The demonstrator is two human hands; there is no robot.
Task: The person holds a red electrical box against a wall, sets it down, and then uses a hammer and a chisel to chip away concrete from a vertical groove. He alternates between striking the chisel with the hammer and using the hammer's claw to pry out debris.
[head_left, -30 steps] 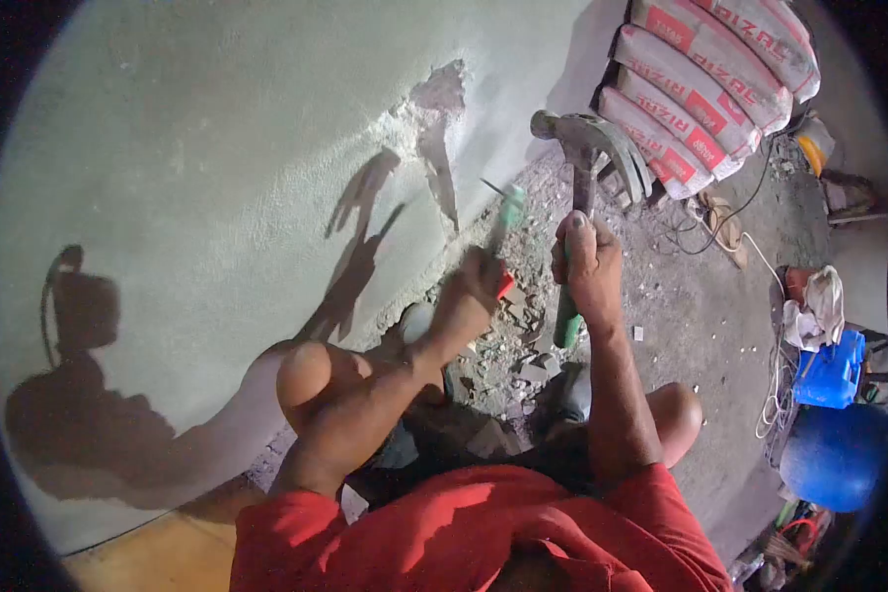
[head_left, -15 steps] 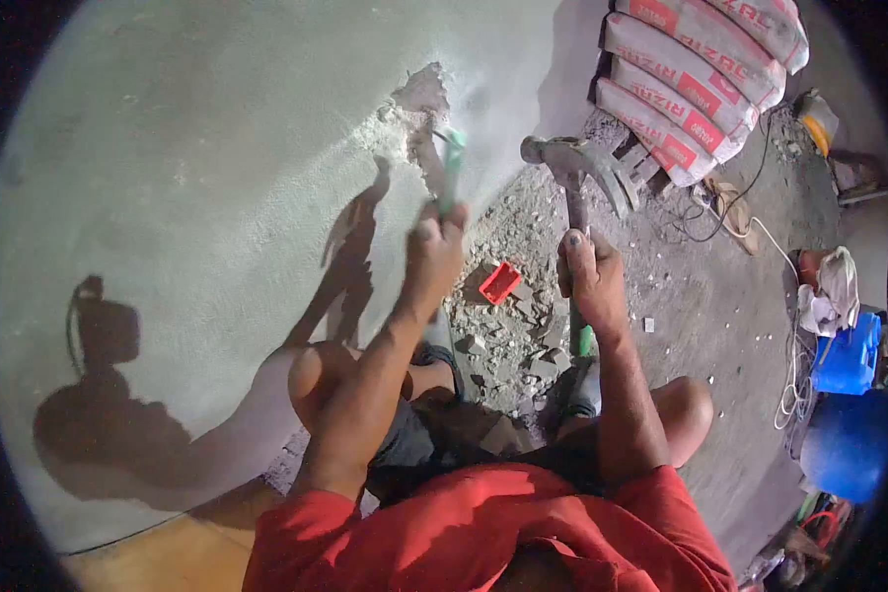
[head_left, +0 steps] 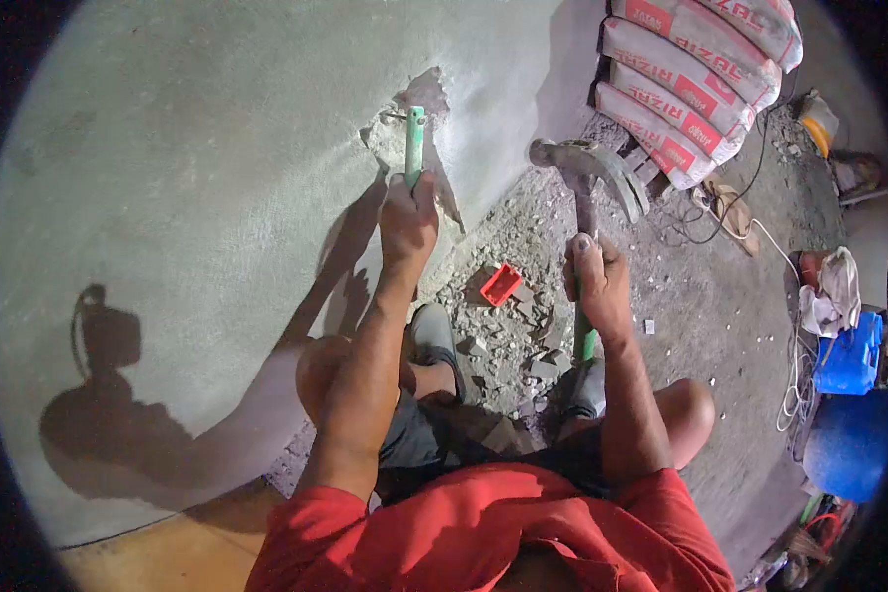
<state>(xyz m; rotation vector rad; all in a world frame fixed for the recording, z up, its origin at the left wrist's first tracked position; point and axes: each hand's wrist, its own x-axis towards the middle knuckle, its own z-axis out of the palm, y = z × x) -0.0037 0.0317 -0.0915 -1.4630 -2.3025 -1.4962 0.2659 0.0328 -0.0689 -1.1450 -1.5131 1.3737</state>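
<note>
My left hand [head_left: 408, 219] is closed around a green-handled tool [head_left: 414, 148], held upright in front of the wall. The tool's upper end is at the broken hole [head_left: 425, 94] in the grey wall [head_left: 217, 178]; whether it touches cannot be told. To the right, my right hand [head_left: 599, 281] grips a claw hammer [head_left: 587, 168] by its handle, the metal head up and a green end below the fist. The hammer head is apart from the wall and from the other tool.
Rubble [head_left: 503, 345] covers the floor between my shoes, with a red box [head_left: 500, 284] on it. Stacked cement bags [head_left: 676, 109] stand at the upper right. Cables [head_left: 794, 375], a blue container [head_left: 849, 355] and cloth [head_left: 836, 286] lie at the right.
My left hand has moved left and slightly up, bringing the green-handled tool across to the left part of the hole. My right hand and the hammer have shifted slightly right.
</note>
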